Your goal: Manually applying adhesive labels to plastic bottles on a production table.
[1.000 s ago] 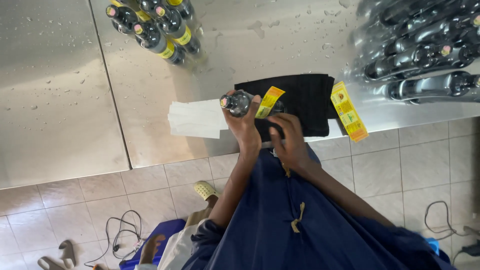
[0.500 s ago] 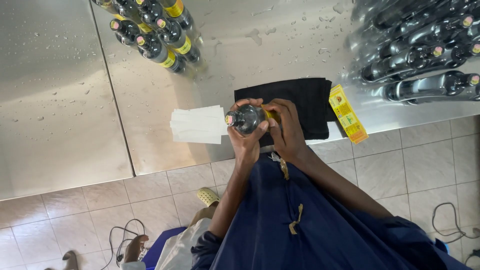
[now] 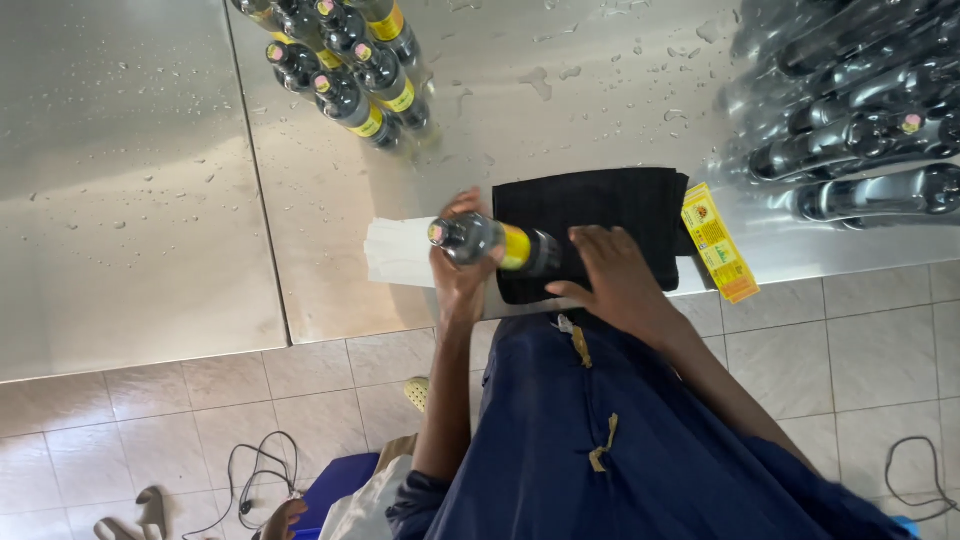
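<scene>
Item: dark bottle point(image 3: 495, 243), yellow-labelled, now lying sideways over the black cloth point(image 3: 610, 215).
Your left hand point(image 3: 462, 275) grips its neck end; cap points left, long axis along the counter edge. Your right hand point(image 3: 615, 275) has let go, fingers spread on the cloth. Yellow rectangular label strip point(image 3: 718, 242) lies just right; white paper point(image 3: 398, 252) left.

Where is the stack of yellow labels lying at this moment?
In the head view, the stack of yellow labels lies on the steel table near its front edge, just right of the black cloth and beyond the right hand.
</scene>
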